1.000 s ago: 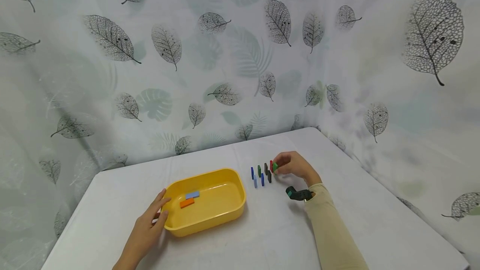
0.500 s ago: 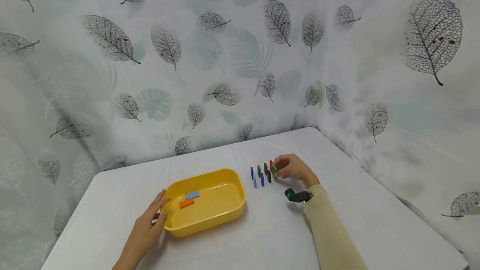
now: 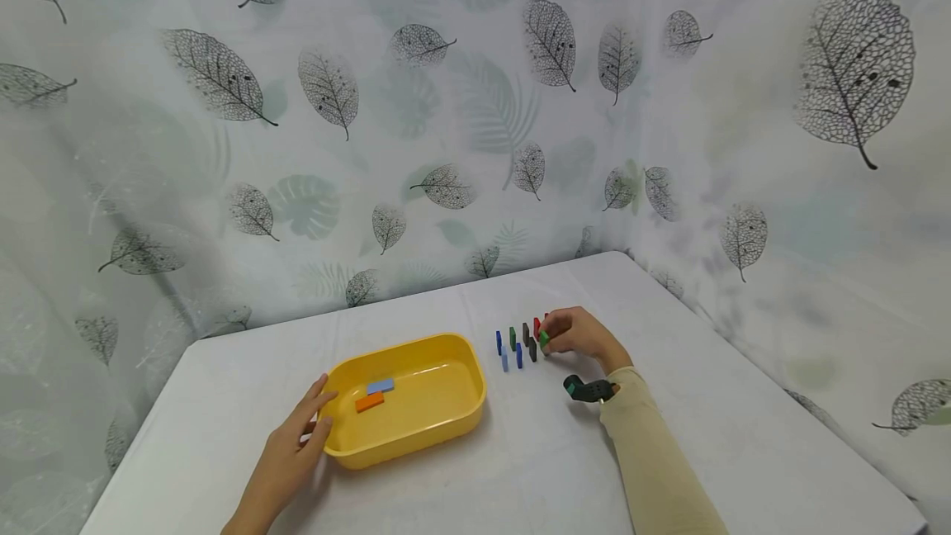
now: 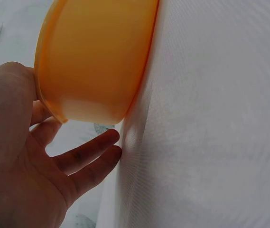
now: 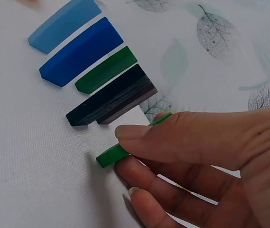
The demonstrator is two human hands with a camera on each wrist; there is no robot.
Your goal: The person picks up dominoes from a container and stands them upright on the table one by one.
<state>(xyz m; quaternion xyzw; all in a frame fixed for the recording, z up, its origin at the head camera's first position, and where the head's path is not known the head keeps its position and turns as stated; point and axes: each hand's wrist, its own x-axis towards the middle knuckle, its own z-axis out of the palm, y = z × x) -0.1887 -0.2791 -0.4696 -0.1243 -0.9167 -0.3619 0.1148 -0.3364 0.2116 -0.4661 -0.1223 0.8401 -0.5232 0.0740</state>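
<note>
My right hand (image 3: pixel 583 335) pinches a green domino (image 5: pixel 112 156) between thumb and fingers, its lower end close over the white cloth in the right wrist view. Just left of it, dominoes stand on edge in two rows: a black one (image 5: pixel 107 97), a dark green one (image 5: pixel 107 71), a blue one (image 5: pixel 82 52) and a light blue one (image 5: pixel 64 26) among them. A red domino (image 3: pixel 537 327) shows behind the fingertips. My left hand (image 3: pixel 293 440) holds the left end of a yellow tray (image 4: pixel 94 61) at its rim, with two fingers stretched out below the rim.
Inside the tray lie an orange domino (image 3: pixel 370 402) and a light blue domino (image 3: pixel 380 386). A white cloth covers the table (image 3: pixel 461 490). Leaf-print curtains (image 3: pixel 475 122) hang behind it and at both sides. A dark wrist device (image 3: pixel 589 389) sits under the right wrist.
My right hand has come slightly down and nearer with the green domino, and more of the red beyond it shows. The left hand and the tray stay in place.
</note>
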